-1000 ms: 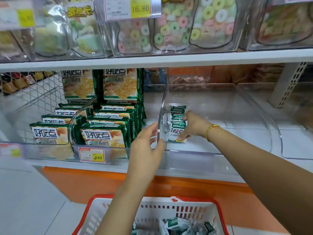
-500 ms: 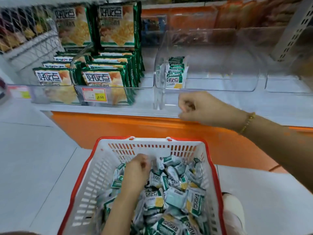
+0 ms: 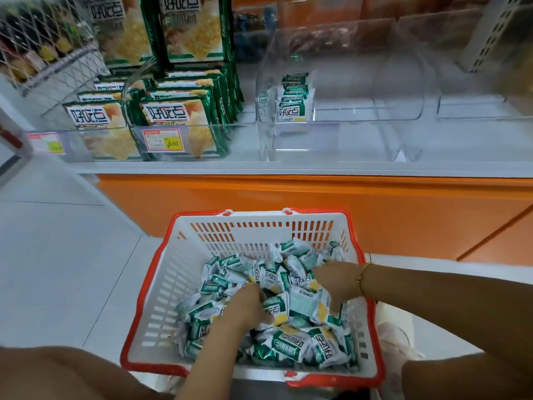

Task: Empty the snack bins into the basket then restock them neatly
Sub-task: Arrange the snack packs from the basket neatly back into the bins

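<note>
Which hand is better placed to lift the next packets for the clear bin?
Probably left: the left hand is dug into the snack packets, while the right hand lies spread on top.

L hand [image 3: 248, 306] is stretched fwd and down, palm down, knuckles up, fingers curled under w/ tips hidden, so can't tell if it grips anything. R hand [image 3: 337, 284] is angled in from the right, wrist bent, fingers spread and pointing down.
</note>
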A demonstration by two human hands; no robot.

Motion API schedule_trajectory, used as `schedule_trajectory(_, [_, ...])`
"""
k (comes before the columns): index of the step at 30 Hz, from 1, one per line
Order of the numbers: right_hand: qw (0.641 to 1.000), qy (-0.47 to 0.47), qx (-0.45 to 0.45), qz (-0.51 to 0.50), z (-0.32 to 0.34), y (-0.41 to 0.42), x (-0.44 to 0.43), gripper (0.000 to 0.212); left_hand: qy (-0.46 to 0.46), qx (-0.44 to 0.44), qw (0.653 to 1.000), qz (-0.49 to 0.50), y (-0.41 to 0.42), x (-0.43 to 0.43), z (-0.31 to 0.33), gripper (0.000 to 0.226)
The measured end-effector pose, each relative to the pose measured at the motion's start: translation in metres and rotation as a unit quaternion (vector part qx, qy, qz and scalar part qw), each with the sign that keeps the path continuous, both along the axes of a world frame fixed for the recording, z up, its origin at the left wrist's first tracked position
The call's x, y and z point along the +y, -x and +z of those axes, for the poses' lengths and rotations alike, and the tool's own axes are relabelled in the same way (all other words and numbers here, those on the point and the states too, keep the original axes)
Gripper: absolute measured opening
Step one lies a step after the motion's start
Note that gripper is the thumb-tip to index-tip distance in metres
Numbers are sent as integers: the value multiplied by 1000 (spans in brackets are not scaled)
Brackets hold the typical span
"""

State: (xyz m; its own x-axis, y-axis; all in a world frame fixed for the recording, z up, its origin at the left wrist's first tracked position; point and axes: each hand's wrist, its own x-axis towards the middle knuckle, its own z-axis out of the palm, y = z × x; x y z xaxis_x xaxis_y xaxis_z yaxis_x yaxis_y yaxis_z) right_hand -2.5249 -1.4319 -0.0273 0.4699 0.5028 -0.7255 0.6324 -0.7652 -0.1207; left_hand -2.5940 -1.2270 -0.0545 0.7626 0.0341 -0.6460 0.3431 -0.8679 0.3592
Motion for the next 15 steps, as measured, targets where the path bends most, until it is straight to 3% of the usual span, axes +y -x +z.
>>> schedule_trajectory(2, [999, 4, 18, -32, -1, -6, -2, 66, 41, -23, 999, 21, 3, -2, 3, 39])
schedule_trajectory(4, [998, 7, 30, -57, 2, -8, -2, 46, 89, -45, 992, 77, 1, -1, 8, 38])
schedule_trajectory(6, [998, -3, 35, -58, 8, -8, 0, 49, 137, -64, 977, 149, -2, 2, 11, 42])
schedule_trajectory(10, [997, -13, 49, -66, 10, -6, 6, 36, 230, -107, 926, 279, -13, 7, 20, 63])
schedule_trajectory(12, [995, -25, 68, -75, 17, -8, 6, 51, 314, -111, 881, 336, -15, 8, 25, 69])
schedule_trajectory(15, [993, -85, 57, -61, 40, -17, 9, 38, 395, -111, 834, 369, -18, 6, 31, 61])
